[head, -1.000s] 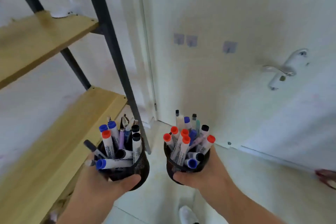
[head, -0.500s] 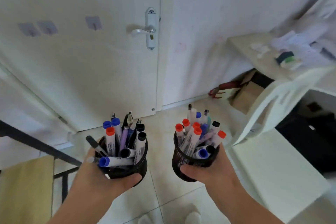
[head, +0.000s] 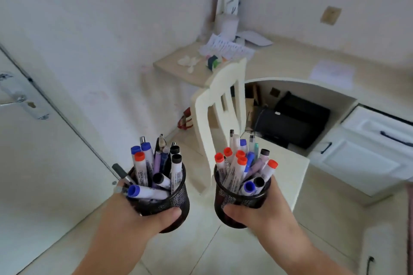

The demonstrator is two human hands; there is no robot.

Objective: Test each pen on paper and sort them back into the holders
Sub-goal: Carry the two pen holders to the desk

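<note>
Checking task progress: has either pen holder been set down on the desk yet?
No: the left hand grips the left holder and the right hand the right holder, above the floor.

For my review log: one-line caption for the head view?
Left hand and right hand each carry a black mesh holder of markers toward a cream desk.

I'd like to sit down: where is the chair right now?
In the head view the cream chair stands at centre, just beyond the two mesh pen holders held up in front, pushed toward the desk against the wall.
</note>
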